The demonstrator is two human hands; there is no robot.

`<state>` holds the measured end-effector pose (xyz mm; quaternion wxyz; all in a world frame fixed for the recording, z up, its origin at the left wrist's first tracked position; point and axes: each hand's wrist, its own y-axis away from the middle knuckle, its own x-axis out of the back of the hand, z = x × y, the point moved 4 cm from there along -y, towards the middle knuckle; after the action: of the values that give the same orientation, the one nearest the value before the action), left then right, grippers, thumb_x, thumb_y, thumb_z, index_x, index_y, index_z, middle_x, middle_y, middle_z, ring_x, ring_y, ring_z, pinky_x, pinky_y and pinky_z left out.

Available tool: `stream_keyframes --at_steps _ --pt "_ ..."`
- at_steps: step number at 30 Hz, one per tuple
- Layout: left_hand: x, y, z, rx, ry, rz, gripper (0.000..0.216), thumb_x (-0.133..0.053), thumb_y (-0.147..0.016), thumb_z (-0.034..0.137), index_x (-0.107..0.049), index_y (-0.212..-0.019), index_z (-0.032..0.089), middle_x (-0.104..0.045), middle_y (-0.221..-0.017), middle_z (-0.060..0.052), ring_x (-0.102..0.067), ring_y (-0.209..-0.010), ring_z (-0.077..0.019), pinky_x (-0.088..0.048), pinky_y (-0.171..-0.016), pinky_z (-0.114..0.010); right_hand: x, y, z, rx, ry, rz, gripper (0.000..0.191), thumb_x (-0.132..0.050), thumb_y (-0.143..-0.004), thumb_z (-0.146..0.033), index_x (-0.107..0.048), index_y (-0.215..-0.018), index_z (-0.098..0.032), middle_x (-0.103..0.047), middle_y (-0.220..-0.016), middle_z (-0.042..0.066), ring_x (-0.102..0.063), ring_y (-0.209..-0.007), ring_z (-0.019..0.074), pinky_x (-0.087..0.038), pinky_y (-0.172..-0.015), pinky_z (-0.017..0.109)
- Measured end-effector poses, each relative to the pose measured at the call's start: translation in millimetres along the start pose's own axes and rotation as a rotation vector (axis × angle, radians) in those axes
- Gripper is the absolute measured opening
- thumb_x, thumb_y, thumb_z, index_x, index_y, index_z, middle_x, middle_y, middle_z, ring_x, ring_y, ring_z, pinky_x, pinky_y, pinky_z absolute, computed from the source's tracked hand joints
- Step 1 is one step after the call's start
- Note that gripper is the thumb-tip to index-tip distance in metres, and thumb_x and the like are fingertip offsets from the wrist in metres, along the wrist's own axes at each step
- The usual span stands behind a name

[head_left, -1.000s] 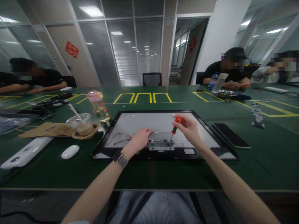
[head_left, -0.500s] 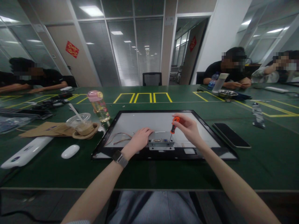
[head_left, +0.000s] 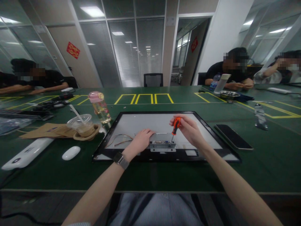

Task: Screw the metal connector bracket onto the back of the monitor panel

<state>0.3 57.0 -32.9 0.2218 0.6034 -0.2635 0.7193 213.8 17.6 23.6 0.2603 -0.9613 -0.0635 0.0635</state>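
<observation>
An orange-and-black screwdriver (head_left: 176,125) is held in the fingers of my right hand (head_left: 189,128). It stands nearly upright, its tip down at the front face of a metal bracket with ports (head_left: 162,144). My left hand (head_left: 142,140) steadies the left end of this bracket, fingers pressed together over its back edge; the thumb is hidden. The bracket lies near the front edge of a flat display panel (head_left: 150,121) with a black frame and a pale back. Thin wires (head_left: 122,136) rest on the panel, left of the hand.
On the left are a white mouse (head_left: 71,153), a long white device (head_left: 27,153), a plastic cup (head_left: 81,122) in a carrier and a pink-capped bottle (head_left: 100,106). A phone (head_left: 232,136) lies to the right. Other people sit across the green table (head_left: 150,177).
My right-hand fingers have shifted around the screwdriver handle, which has turned and leans slightly more to the right. My left hand and the bracket stay in place.
</observation>
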Motion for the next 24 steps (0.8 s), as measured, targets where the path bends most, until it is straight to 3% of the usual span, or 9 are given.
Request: stream_keyframes --at_steps 5,10,15,19,24 --pt "-1.0 0.1 -1.7 0.01 0.014 -0.001 0.047 -0.035 -0.093 0.004 -0.056 -0.134 0.015 -0.059 -0.133 -0.012 -0.057 -0.118 -0.0224 -0.043 -0.106 -0.035 4.3 0.8 1.3 -0.026 0.097 0.042 0.02 -0.068 -0.086 -0.047 -0.071 -0.094 -0.029 -0.071 -0.093 0.004 -0.068 -0.091 0.0218 -0.056 -0.086 0.041" --pt "-2.1 -0.4 -2.6 -0.001 0.015 0.008 0.047 -0.036 -0.093 0.004 -0.055 -0.134 0.016 -0.06 -0.132 -0.012 -0.056 -0.12 -0.0227 -0.042 -0.107 -0.035 4.1 0.4 2.7 -0.042 0.054 0.049 0.027 -0.063 -0.089 -0.048 -0.069 -0.107 -0.028 -0.072 -0.092 0.005 -0.069 -0.093 0.0221 -0.055 -0.09 0.043" --pt "-1.0 -0.7 -1.9 0.014 0.006 -0.01 0.048 -0.035 -0.093 0.004 -0.055 -0.134 0.017 -0.06 -0.132 -0.012 -0.056 -0.12 -0.0223 -0.042 -0.106 -0.035 1.3 -2.4 -1.2 -0.026 0.048 0.007 0.025 -0.059 -0.092 -0.048 -0.068 -0.102 -0.026 -0.074 -0.1 0.008 -0.071 -0.096 0.0245 -0.055 -0.094 0.048" --pt "-0.9 0.0 -1.6 0.008 0.01 -0.008 0.048 -0.034 -0.093 0.004 -0.055 -0.134 0.017 -0.059 -0.133 -0.012 -0.056 -0.121 -0.0216 -0.042 -0.107 -0.035 2.4 -2.4 0.7 -0.009 0.1 0.011 0.027 -0.06 -0.091 -0.045 -0.068 -0.109 -0.025 -0.075 -0.104 0.008 -0.071 -0.097 0.0244 -0.056 -0.092 0.048" --pt "-3.4 -1.0 -3.2 0.001 0.016 0.009 0.047 -0.035 -0.093 0.004 -0.056 -0.134 0.016 -0.06 -0.132 -0.012 -0.056 -0.12 -0.0223 -0.042 -0.107 -0.035 7.6 -0.9 2.9 0.056 0.271 0.135 0.021 -0.072 -0.081 -0.035 -0.072 -0.1 -0.025 -0.071 -0.086 0.003 -0.069 -0.08 0.0197 -0.058 -0.079 0.039"
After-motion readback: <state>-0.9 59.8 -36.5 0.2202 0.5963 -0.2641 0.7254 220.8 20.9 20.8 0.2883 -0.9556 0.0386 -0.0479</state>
